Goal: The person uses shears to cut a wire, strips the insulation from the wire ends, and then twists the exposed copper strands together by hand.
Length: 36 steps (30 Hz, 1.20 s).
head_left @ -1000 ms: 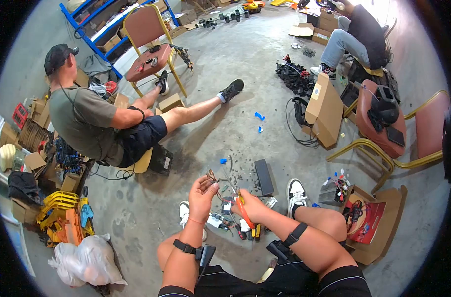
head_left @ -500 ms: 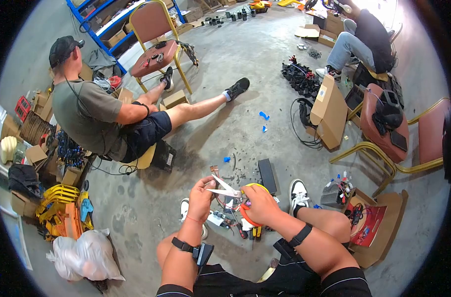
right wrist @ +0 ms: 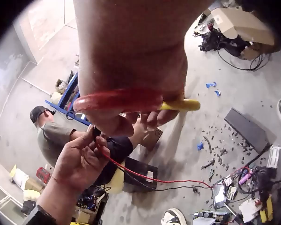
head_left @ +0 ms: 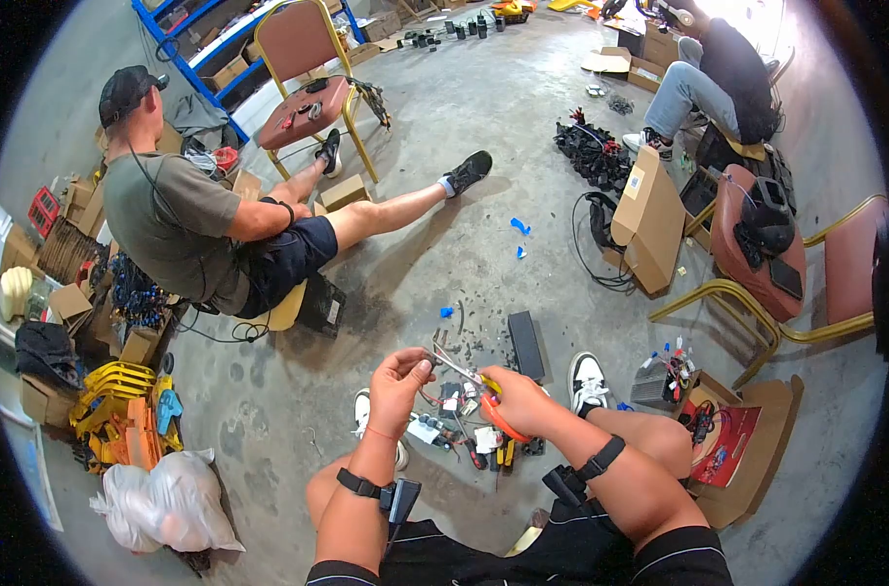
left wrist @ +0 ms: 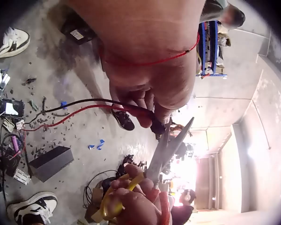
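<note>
My left hand [head_left: 395, 389] pinches the end of a red wire [left wrist: 75, 112] and a black wire [left wrist: 79, 101] at a small dark piece [left wrist: 157, 125]. Through the handles of a pair of scissors [left wrist: 163, 152], one red-orange and one yellow, my right hand [head_left: 518, 402] grips them. The slightly parted blades are beside the dark piece at the left fingertips; whether they touch it I cannot tell. From the left hand both wires run down to electronic parts [right wrist: 218, 194] on the floor. In the right wrist view the handles cross in front of the right fingers, and the blades are hidden.
A dark grey block [head_left: 525, 346] and dark scraps lie on the floor [head_left: 434, 244] beyond the hands. A seated person [head_left: 186, 210] is at the left, another [head_left: 723, 83] at the upper right. An open carton [head_left: 757, 449] and chairs [head_left: 757, 234] stand to the right.
The scissors' blades, wide apart half a second ago, are now much closer together and point more up and away. The right hand has turned slightly; the left hand has barely moved.
</note>
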Tool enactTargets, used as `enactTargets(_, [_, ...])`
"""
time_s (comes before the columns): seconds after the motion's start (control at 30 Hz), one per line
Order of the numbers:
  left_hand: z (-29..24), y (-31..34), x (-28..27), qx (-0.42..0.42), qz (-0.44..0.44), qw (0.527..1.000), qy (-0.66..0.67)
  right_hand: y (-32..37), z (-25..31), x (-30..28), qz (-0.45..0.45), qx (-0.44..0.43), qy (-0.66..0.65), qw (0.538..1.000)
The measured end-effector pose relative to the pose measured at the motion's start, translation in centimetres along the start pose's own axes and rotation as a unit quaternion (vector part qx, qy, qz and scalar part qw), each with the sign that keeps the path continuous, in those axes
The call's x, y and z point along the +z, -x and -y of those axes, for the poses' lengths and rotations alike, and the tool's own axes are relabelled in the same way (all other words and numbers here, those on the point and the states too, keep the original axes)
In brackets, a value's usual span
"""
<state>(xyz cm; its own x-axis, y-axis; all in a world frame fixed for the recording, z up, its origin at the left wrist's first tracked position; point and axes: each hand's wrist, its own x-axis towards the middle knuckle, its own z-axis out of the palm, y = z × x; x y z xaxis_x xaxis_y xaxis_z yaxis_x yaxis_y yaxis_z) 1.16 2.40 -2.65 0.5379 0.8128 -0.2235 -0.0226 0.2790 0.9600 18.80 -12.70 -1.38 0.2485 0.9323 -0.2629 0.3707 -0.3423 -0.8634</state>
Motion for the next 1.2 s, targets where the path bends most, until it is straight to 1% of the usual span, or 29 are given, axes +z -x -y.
enactTargets(0.07, [0.0,0.0,0.0,0.001,-0.003,1.000,-0.005,-0.1,0.0,0.0,0.002,0.000,-0.004,1.000])
enactTargets(0.13, [-0.1,-0.2,0.0,-0.007,-0.012,1.000,0.003,-0.1,-0.1,-0.3,0.012,-0.023,0.001,1.000])
enactTargets(0.27, [-0.8,0.1,0.4,-0.007,-0.028,0.999,-0.015,0.2,0.5,-0.6,0.023,-0.006,-0.033,0.999])
enactTargets(0.37, [0.0,-0.1,0.2,-0.005,-0.027,0.999,-0.027,0.1,-0.2,0.0,0.040,-0.004,-0.013,0.999])
enactTargets(0.43, [0.3,-0.1,0.2,0.012,-0.012,0.999,-0.043,0.1,-0.4,0.3,0.043,0.008,-0.039,0.998])
enactTargets(0.57, [0.2,0.1,0.3,0.003,-0.001,0.999,-0.049,-0.7,-1.7,0.8,0.043,-0.001,-0.080,0.996])
enactTargets(0.63, [0.0,0.1,0.4,0.011,-0.003,1.000,-0.023,-1.0,-1.6,1.0,0.084,0.045,-0.197,0.976])
enactTargets(0.67, [0.0,0.1,0.4,0.011,-0.003,1.000,-0.023,-0.8,-1.6,0.8,0.084,0.045,-0.197,0.976])
enactTargets(0.73, [0.0,0.1,0.5,0.015,-0.004,1.000,-0.001,-0.3,0.5,-0.2,0.150,0.128,-0.258,0.946])
enactTargets(0.77, [0.1,0.1,0.5,0.015,-0.004,1.000,-0.001,-0.3,0.6,0.0,0.150,0.128,-0.258,0.946])
enactTargets(0.83, [0.6,0.1,0.3,0.022,-0.002,1.000,0.017,-0.1,0.4,0.6,0.157,0.166,-0.362,0.904])
enactTargets(0.87, [0.8,0.0,0.3,0.022,-0.003,1.000,0.017,-0.1,0.2,0.9,0.157,0.166,-0.362,0.904])
enactTargets(0.93, [1.2,-0.1,0.3,0.030,-0.006,0.999,0.015,-0.2,-0.1,1.1,0.186,0.203,-0.444,0.853])
enactTargets(0.97, [1.2,-0.2,0.4,0.036,-0.003,0.999,0.015,-0.2,0.2,0.9,0.184,0.198,-0.443,0.855])
enactTargets(1.03, [0.8,0.2,1.1,0.041,-0.029,0.998,-0.032,0.1,1.2,1.1,0.165,0.232,-0.449,0.847])
enactTargets(1.07, [0.6,0.5,1.4,0.015,-0.040,0.999,-0.023,0.1,1.2,1.3,0.158,0.218,-0.448,0.852])
enactTargets(1.1, [0.9,0.5,1.5,0.018,-0.039,0.999,-0.022,0.2,1.3,1.6,0.158,0.215,-0.447,0.854])
enactTargets(1.13, [1.4,0.5,1.4,0.073,-0.046,0.991,-0.103,0.2,1.5,2.0,0.139,0.205,-0.447,0.860])
enactTargets(1.17, [1.9,0.3,1.5,0.127,-0.054,0.973,-0.183,0.1,1.8,2.2,0.120,0.195,-0.447,0.865])
enactTargets(1.2, [1.7,0.3,1.9,0.168,-0.046,0.960,-0.220,0.0,1.9,2.4,0.122,0.192,-0.455,0.861])
